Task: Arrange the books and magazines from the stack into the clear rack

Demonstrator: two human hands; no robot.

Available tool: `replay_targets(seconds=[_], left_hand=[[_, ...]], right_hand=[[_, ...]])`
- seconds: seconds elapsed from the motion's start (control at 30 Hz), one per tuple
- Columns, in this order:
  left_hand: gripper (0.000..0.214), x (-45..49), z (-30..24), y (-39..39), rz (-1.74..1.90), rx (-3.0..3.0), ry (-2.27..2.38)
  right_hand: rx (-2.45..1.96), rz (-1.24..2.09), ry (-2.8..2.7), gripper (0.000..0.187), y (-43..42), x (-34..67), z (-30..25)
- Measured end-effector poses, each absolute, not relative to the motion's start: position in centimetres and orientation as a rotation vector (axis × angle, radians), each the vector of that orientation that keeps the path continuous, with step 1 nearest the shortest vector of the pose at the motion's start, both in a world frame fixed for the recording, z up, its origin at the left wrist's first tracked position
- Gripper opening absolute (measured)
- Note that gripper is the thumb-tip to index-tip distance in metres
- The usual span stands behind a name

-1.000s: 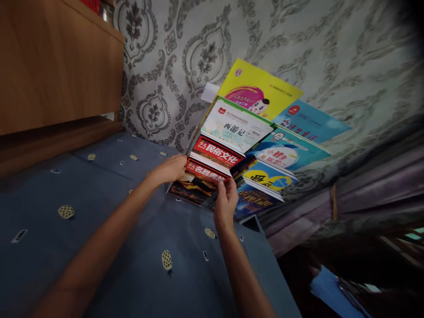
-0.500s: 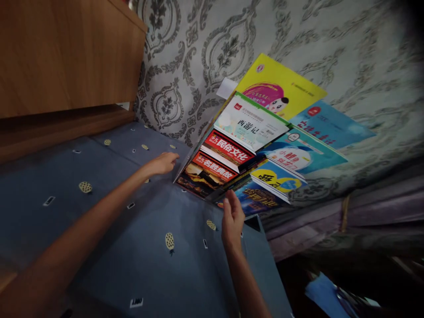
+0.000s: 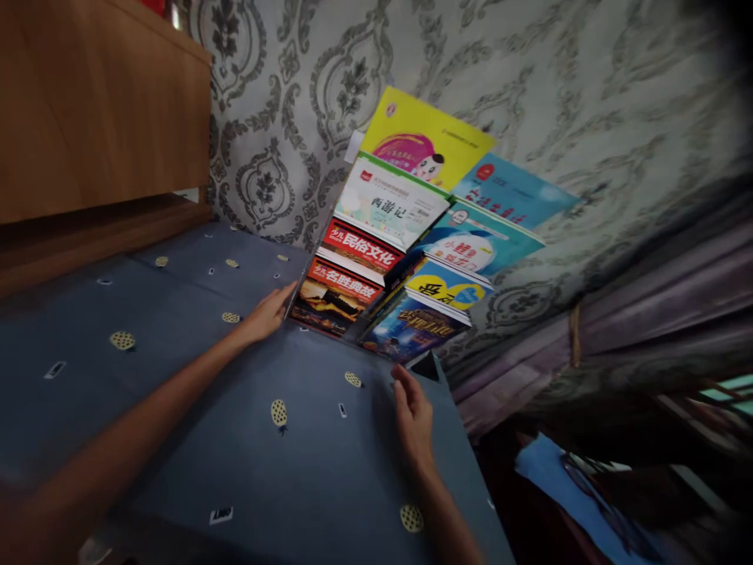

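Books stand in stepped tiers in two columns on a display rack (image 3: 302,276), which leans against the wall at the back of the table. Its thin left side panel shows. The left column has a yellow book (image 3: 452,133), a white book (image 3: 393,202) and red-topped books (image 3: 341,290); the right has blue and teal ones, such as a teal book (image 3: 491,239). Fingers outstretched, my left hand (image 3: 269,315) is at the rack's lower left side, seemingly touching it. My right hand (image 3: 414,408) is held open below the lower right corner, apart from the dark blue book (image 3: 415,329), holding nothing.
A blue cloth with pineapple prints covers the table (image 3: 194,408). A wooden cabinet (image 3: 106,110) stands at the left, and patterned wallpaper (image 3: 347,71) lies behind. At the right are a tied purple curtain (image 3: 529,377) and a blue item (image 3: 565,486) beyond the table edge.
The view has shifted, so the rack appears further left. My left hand has come closer to its left side. My right hand now sits clear of the books' lower edge.
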State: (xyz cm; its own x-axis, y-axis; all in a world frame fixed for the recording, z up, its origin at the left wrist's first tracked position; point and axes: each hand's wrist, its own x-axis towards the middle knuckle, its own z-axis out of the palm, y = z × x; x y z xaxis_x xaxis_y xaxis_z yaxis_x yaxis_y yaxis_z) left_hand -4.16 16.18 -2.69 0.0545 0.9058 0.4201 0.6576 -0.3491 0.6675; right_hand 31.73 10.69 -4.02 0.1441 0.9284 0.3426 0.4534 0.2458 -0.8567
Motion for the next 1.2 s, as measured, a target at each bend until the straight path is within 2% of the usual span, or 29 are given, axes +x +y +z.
replay_targets(seconds=[0.13,0.3,0.43,0.8,1.2], left_hand=[[0.069,-4.9,-3.7,14.6,1.027,2.093,1.69],[0.05,-5.4,-6.0,12.7,0.78,2.272,1.842],[0.051,-4.8,-7.0,11.5,0.64,2.385,1.931],[0.049,-3.9,-6.0,10.7,0.635,2.469,1.985],[0.054,-3.9,-6.1,10.7,0.652,2.564,2.005]], right_hand=[[-1.372,0.49,-1.435,0.051,10.5,33.8,-4.1],[-1.397,0.313,-1.451,0.045,12.1,37.1,-4.2],[-1.444,0.129,-1.477,0.044,14.4,39.6,-5.3],[-1.547,0.141,-1.381,0.051,17.3,41.1,-8.2],[-1.564,0.151,-1.345,0.052,17.6,40.8,-8.7]])
